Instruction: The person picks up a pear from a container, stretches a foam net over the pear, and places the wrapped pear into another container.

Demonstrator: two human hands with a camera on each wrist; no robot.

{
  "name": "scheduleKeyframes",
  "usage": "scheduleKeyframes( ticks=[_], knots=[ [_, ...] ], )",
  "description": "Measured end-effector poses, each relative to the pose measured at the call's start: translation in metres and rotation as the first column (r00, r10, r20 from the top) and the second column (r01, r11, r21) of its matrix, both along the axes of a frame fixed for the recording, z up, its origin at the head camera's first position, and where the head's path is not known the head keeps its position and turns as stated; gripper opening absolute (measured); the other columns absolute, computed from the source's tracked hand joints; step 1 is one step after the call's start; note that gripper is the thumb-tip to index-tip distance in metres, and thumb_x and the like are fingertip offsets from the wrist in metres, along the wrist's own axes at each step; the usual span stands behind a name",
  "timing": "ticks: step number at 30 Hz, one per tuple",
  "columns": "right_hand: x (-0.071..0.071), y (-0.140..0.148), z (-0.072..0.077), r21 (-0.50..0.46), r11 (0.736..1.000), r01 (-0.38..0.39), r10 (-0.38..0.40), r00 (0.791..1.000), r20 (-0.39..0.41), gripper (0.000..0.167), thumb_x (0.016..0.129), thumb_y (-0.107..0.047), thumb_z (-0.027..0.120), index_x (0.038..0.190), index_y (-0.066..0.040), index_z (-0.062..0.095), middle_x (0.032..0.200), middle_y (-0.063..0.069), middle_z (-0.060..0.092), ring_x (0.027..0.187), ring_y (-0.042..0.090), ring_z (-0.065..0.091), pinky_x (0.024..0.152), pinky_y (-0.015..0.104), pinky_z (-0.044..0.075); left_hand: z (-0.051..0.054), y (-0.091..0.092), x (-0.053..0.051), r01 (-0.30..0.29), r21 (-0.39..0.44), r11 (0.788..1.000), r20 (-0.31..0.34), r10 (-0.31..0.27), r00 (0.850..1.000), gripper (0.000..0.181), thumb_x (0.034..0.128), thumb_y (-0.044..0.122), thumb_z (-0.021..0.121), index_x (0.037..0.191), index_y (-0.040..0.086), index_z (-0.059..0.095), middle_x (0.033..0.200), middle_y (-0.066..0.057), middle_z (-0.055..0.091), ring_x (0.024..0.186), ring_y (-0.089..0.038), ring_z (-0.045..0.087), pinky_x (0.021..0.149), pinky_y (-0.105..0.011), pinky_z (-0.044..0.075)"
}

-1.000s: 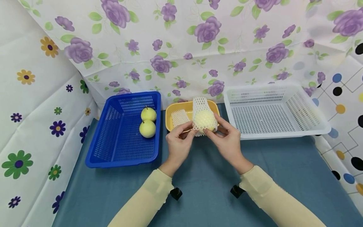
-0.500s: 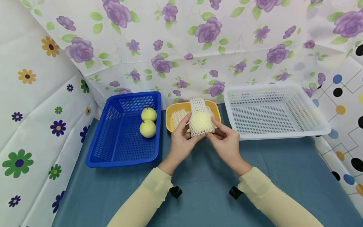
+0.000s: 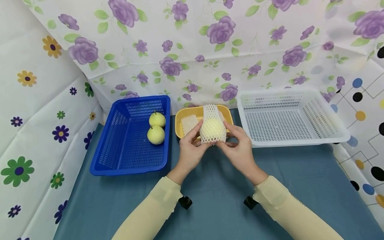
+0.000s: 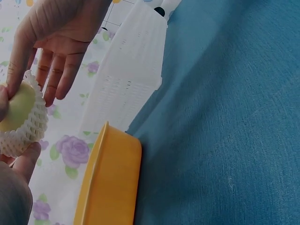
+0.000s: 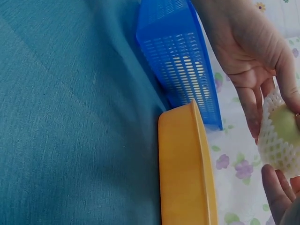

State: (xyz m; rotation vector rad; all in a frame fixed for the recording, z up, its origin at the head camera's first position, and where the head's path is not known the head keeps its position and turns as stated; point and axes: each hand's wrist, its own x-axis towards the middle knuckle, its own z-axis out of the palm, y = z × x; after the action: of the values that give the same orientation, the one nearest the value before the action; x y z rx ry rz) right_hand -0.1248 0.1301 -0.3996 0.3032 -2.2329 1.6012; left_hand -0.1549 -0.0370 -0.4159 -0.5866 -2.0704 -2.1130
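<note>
A pale yellow-green fruit sits inside a white foam net sleeve, held up in front of the yellow tray. The left hand grips its left side, the right hand its right side, with both thumbs near the sleeve's lower edge. In the left wrist view bare fruit shows at the sleeve's opening, and the net wraps the rest. The right wrist view also shows the netted fruit between the two hands.
A blue basket at the left holds two fruits. Behind the hands, the yellow tray holds further foam net. At the right stands a white basket; floral cloth hangs behind.
Since a second ago the sleeve's lower edge has come down further over the fruit. Both hands have shifted their hold, the left fingers now along the fruit's side.
</note>
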Motion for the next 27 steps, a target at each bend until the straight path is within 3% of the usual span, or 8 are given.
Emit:
scheduleKeyframes(
  ticks=[7,12,20,27],
  knots=[
    [0.000,0.002,0.001,0.010,0.999,-0.041,0.040,0.998,0.052,0.063,0.081,-0.010,0.072,0.138,-0.008,0.044,0.133,0.016,0.054,0.109,0.026,0.061,0.077,0.034,0.057,-0.004,0.000,0.001,-0.017,0.015,1.000,-0.004,0.017,1.000,0.068,0.0776,0.004,0.073,0.139,0.010,0.045,0.135,-0.005,0.054,0.113,-0.019,0.060,0.086,-0.042,0.054],
    [-0.003,0.002,-0.003,-0.044,0.997,-0.062,0.066,0.994,0.083,0.066,0.080,-0.008,0.072,0.139,-0.008,0.042,0.137,0.017,0.050,0.114,0.029,0.060,0.080,0.031,0.055,-0.007,0.003,0.002,-0.049,0.023,0.999,-0.010,0.050,0.999,0.065,0.0773,0.001,0.073,0.136,0.006,0.047,0.133,-0.008,0.056,0.111,-0.020,0.062,0.084,-0.036,0.055],
    [-0.004,0.002,-0.008,-0.114,0.992,-0.058,0.065,0.996,0.058,0.065,0.079,-0.004,0.073,0.137,-0.005,0.044,0.134,0.019,0.052,0.111,0.032,0.061,0.080,0.030,0.055,-0.012,0.009,0.003,-0.088,0.083,0.993,-0.073,0.094,0.993,0.059,0.0772,-0.003,0.072,0.132,0.001,0.050,0.131,-0.013,0.057,0.106,-0.023,0.064,0.080,-0.031,0.056],
    [-0.003,0.003,-0.011,-0.128,0.991,-0.028,0.030,0.999,0.013,0.061,0.078,-0.004,0.074,0.133,0.002,0.048,0.126,0.019,0.058,0.100,0.032,0.066,0.078,0.029,0.056,-0.027,0.013,-0.001,-0.171,0.090,0.981,-0.107,0.181,0.978,0.057,0.0761,0.003,0.075,0.129,0.011,0.056,0.129,-0.003,0.059,0.106,-0.022,0.065,0.078,-0.029,0.056]
  ],
)
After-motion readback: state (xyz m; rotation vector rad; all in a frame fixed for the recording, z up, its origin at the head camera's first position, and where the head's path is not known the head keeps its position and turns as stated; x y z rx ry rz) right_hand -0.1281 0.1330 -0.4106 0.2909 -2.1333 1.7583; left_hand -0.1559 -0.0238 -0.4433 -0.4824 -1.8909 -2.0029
